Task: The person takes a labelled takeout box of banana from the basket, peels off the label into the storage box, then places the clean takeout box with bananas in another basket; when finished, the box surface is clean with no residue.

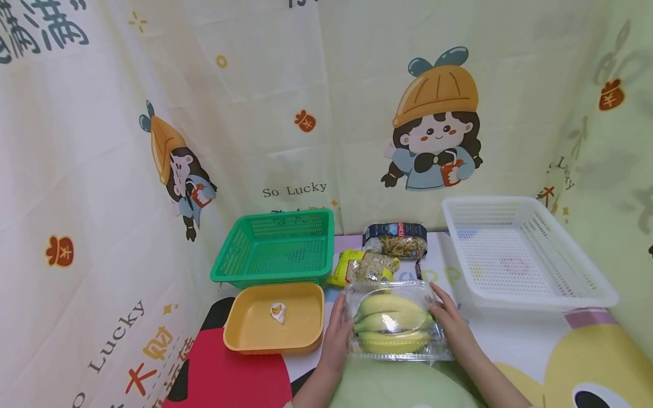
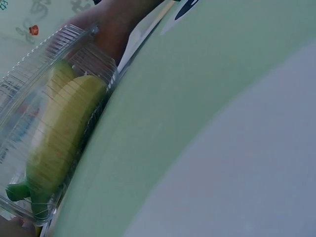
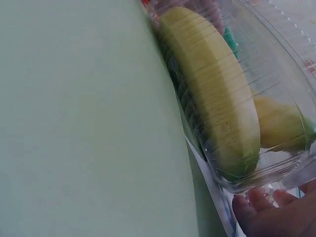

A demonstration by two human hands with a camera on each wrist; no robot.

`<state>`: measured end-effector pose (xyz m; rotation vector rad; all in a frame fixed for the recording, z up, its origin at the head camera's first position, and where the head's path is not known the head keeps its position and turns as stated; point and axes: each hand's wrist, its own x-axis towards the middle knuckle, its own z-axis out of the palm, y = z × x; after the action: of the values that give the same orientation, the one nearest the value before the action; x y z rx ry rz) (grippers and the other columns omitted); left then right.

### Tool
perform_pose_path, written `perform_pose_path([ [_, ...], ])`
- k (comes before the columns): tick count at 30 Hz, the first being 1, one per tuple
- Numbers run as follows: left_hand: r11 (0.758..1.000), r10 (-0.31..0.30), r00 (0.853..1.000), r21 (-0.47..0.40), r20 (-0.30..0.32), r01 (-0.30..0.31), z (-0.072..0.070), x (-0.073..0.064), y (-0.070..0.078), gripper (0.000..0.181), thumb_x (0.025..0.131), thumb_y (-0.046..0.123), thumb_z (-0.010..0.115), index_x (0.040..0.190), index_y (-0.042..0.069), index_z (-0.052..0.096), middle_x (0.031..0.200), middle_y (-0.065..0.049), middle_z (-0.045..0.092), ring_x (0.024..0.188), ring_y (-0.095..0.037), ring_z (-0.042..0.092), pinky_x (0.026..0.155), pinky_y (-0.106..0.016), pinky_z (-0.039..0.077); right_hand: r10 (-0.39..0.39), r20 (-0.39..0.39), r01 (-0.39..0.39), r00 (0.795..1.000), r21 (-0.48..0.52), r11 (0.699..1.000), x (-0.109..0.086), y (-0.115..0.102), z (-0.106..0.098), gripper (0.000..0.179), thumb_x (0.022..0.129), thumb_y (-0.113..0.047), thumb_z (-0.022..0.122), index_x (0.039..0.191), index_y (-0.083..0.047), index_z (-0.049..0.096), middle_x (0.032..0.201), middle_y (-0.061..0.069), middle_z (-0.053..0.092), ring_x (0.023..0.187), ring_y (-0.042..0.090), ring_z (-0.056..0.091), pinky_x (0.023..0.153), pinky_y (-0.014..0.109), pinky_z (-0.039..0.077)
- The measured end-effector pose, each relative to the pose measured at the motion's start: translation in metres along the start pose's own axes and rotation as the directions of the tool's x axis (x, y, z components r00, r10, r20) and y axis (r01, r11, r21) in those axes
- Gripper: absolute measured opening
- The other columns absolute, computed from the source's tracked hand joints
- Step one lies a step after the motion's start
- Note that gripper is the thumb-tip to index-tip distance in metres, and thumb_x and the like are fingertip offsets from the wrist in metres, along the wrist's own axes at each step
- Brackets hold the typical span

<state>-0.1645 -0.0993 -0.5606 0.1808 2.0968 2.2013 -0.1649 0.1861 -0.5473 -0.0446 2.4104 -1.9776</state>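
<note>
Both hands hold a clear plastic box [image 1: 372,356] at the table's near side, one at each end. Inside lie several yellow bananas [image 1: 393,322] with greenish ends. My left hand [image 1: 334,334] grips the box's left end. The right hand [image 1: 453,324] grips the other end, its thumb near the lid's edge. In the right wrist view, curled fingertips [image 3: 256,200] reach beneath the box's end. A banana [image 2: 69,131] shows through the ribbed wall in the left wrist view. Whether the box touches the table cannot be told.
Left of the box stands a yellow tray [image 1: 272,347] with a banana sticker, and behind it a green basket [image 1: 275,279]. Two food packets, one yellow [image 1: 364,266] and one dark blue [image 1: 395,238], lie behind the box. A white basket [image 1: 541,297] stands at right.
</note>
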Motion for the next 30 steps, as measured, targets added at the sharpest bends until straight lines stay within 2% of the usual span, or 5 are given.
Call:
perform_pose_path([
  [3,1.0,0.003,1.0,0.005,-0.007,-0.003,0.0,0.0,-0.001,0.061,0.102,0.017,0.044,0.158,0.024,0.022,0.168,-0.001,0.009,0.155,-0.024,0.002,0.108,-0.004,0.013,0.009,-0.063,-0.013,0.998,-0.067,0.998,-0.001,0.0,0.001,0.056,0.105,-0.032,0.043,0.157,-0.023,0.026,0.159,0.014,0.032,0.132,0.023,0.048,0.112,0.053,0.033],
  [7,1.0,-0.009,1.0,0.018,-0.018,0.009,0.0,0.0,0.0,0.061,0.101,0.019,0.045,0.158,0.025,0.023,0.168,0.0,0.011,0.155,-0.025,0.003,0.12,-0.022,0.011,0.001,-0.136,-0.02,0.991,-0.141,0.99,-0.001,0.001,0.003,0.051,0.105,-0.031,0.045,0.154,-0.024,0.035,0.138,0.01,0.051,0.103,-0.002,0.05,0.092,0.027,0.042],
  [13,1.0,-0.016,1.0,0.012,-0.026,0.016,0.001,0.001,0.001,0.062,0.101,0.018,0.046,0.158,0.023,0.023,0.167,-0.002,0.012,0.155,-0.026,0.003,0.123,-0.047,0.004,-0.025,-0.165,0.001,0.986,-0.141,0.99,-0.002,0.0,0.003,0.048,0.104,-0.026,0.046,0.152,-0.02,0.039,0.136,0.003,0.048,0.093,-0.002,0.051,0.084,0.02,0.042],
  [21,1.0,-0.028,0.999,-0.009,-0.041,0.027,0.001,-0.001,0.007,0.063,0.098,0.018,0.045,0.157,0.029,0.025,0.167,0.001,0.012,0.155,-0.028,0.003,0.123,-0.053,0.005,-0.022,-0.182,0.005,0.983,-0.095,0.995,-0.004,-0.007,0.005,0.047,0.105,-0.026,0.046,0.151,-0.021,0.041,0.138,-0.002,0.047,0.094,0.0,0.051,0.082,0.021,0.043],
  [30,0.999,0.024,0.998,-0.024,-0.049,-0.026,-0.006,0.004,0.038,0.061,0.099,0.016,0.041,0.157,0.028,0.026,0.167,0.002,0.012,0.155,-0.023,0.003,0.123,-0.052,0.005,-0.02,-0.19,0.026,0.982,0.03,0.999,0.005,-0.042,0.007,0.044,0.107,-0.034,0.038,0.146,-0.015,0.046,0.143,0.002,0.045,0.106,0.0,0.052,0.086,0.017,0.045],
])
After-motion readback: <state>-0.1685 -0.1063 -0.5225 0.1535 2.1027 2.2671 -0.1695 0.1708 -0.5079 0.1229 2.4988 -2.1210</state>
